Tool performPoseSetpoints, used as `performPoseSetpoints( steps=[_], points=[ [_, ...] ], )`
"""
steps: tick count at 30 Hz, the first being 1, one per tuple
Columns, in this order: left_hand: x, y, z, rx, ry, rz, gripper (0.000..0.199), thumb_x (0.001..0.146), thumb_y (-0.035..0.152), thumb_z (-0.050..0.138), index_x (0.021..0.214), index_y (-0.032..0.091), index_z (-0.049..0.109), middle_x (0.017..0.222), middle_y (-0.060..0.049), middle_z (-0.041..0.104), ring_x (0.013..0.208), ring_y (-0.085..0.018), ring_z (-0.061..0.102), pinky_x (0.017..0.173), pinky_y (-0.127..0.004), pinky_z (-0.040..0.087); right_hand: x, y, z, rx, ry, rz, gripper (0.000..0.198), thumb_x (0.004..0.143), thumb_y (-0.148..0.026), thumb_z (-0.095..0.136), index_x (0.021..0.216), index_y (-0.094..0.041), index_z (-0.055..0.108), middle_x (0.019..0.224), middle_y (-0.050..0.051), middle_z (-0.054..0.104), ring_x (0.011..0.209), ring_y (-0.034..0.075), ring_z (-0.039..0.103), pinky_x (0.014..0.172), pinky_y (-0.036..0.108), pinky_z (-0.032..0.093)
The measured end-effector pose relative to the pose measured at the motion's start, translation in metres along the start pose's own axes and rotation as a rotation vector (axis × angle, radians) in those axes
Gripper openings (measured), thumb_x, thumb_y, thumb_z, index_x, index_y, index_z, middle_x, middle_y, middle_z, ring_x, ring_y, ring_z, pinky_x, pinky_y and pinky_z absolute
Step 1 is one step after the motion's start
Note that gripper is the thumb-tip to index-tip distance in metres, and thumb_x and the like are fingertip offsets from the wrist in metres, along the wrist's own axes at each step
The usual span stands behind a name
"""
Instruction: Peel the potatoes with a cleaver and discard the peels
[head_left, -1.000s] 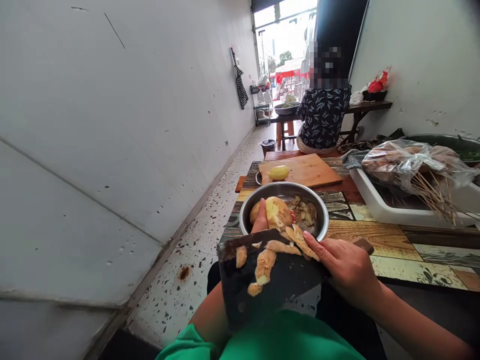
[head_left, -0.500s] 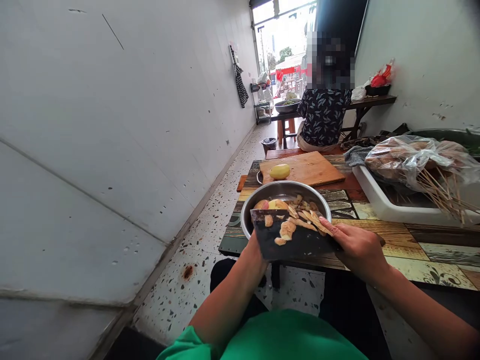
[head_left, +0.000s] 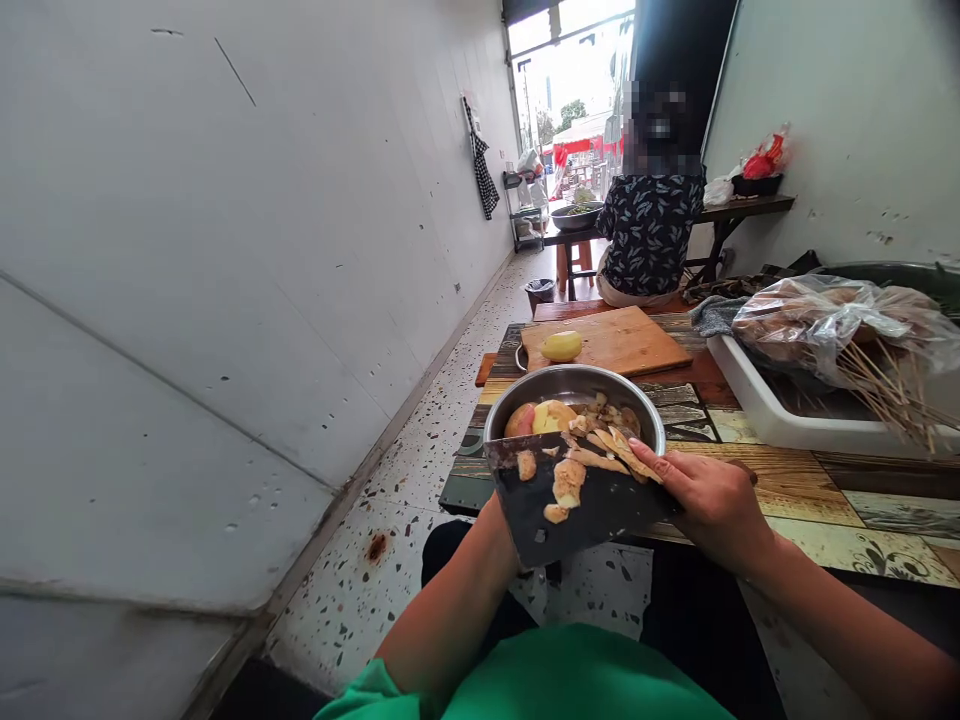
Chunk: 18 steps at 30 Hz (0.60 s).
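Observation:
My right hand (head_left: 709, 490) is closed round the handle of a cleaver, its thumb lying along the blade by the peels. The broad dark blade (head_left: 600, 515) is tilted over the near rim of a steel bowl (head_left: 491, 425). Several potato peels (head_left: 568, 483) cling to the blade's upper face. Only the wrist side of my left hand (head_left: 504, 525) shows at the blade's left end; its fingers are hidden behind the metal. Inside the bowl are a partly peeled potato (head_left: 553, 416), another with reddish skin, and brown peelings (head_left: 619, 415).
A peeled potato (head_left: 562, 346) rests on a wooden cutting board (head_left: 630, 340) behind the bowl. On the right, a white tray (head_left: 780, 430) holds a plastic bag (head_left: 840, 310) and wooden skewers (head_left: 892, 390). Farther back a person (head_left: 651, 235) sits facing away. A wall runs along the left.
The cleaver's blade has tipped, its left end dropping lower and nearer to me, uncovering more of the potatoes in the bowl. The peels on it have moved along with it.

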<state>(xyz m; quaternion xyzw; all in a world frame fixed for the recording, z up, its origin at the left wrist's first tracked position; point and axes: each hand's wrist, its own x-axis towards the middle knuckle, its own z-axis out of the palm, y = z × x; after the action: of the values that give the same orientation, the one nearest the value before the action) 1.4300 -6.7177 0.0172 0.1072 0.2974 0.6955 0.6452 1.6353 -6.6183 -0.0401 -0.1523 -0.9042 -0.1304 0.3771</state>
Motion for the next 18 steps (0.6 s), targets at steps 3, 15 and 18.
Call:
performPoseSetpoints(
  steps=[3,15,18],
  points=[
    [0.008,0.003,0.003,-0.044,0.015,-0.149,0.051,0.099,0.046,0.038,0.107,0.008,0.072,0.098,-0.014,0.074,0.106,-0.027,0.068,0.100,-0.039,0.051,-0.004,0.007,0.004,-0.024,-0.008,0.022,0.046,0.090,-0.007,0.050,0.135,-0.013,0.058,0.083,0.005,0.073,0.068,0.014,0.066,0.059,0.025,0.046],
    [0.006,0.012,-0.001,-0.104,0.081,-0.297,0.059,0.102,0.050,0.029,0.110,0.008,0.069,0.098,-0.013,0.075,0.106,-0.028,0.068,0.103,-0.041,0.048,-0.011,0.027,0.008,-0.097,-0.091,0.082,0.047,0.079,-0.001,0.050,0.121,-0.012,0.068,0.077,0.002,0.071,0.060,0.014,0.062,0.052,0.025,0.038],
    [0.006,0.011,0.004,-0.097,0.083,-0.265,0.064,0.104,0.044,0.020,0.098,0.007,0.071,0.091,-0.014,0.075,0.102,-0.026,0.069,0.101,-0.041,0.049,-0.003,0.015,0.006,-0.121,-0.063,0.075,0.044,0.082,-0.002,0.047,0.119,-0.012,0.068,0.074,0.002,0.070,0.057,0.013,0.060,0.052,0.026,0.036]
  ],
)
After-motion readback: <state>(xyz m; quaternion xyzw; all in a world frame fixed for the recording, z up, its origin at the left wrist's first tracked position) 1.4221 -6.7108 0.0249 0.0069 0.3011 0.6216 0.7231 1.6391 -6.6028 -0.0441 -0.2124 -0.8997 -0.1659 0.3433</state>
